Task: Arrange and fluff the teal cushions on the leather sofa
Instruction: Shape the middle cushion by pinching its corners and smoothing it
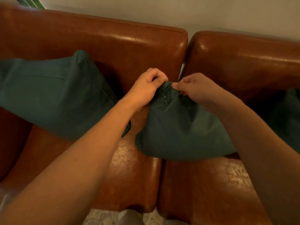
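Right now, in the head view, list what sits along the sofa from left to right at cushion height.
Large teal cushion leaning on the backrest → left hand → middle teal cushion, pinched at its top corner by both hands → right hand → third teal cushion at the right edge.

A plain pale wall rises behind, a speckled stone floor below, in warm dim light.

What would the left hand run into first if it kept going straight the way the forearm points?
Probably the sofa backrest. The left hand pinches the top of the middle cushion and points up and away toward the brown leather behind; depth is unclear from this one view.
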Motion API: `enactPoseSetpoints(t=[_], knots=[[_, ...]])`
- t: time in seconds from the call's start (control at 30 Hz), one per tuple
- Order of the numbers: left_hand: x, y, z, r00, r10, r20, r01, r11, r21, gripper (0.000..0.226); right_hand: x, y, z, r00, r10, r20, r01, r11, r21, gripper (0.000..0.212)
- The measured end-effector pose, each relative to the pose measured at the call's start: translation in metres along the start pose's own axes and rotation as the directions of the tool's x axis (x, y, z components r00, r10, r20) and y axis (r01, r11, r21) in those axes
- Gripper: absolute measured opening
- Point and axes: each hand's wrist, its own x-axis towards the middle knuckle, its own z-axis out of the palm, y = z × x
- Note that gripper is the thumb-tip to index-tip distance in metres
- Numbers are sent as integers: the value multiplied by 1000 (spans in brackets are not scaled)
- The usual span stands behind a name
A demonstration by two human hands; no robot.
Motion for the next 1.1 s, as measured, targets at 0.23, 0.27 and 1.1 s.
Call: enactPoseSetpoints(t=[0.23,0.27,1.1], knots=[[-43,-7,13,944,246,-220,-143,906,399,18,7,15,-4,987,91,133,-128,944,304,25],[-44,-7,14,939,274,-210,-155,878,454,20,9,17,-4,982,96,160,-146,928,342,24],[-9,1,-12,981,5,194,16,994,-109,8,6,33,6,990,-60,126,1,905,425,33]])
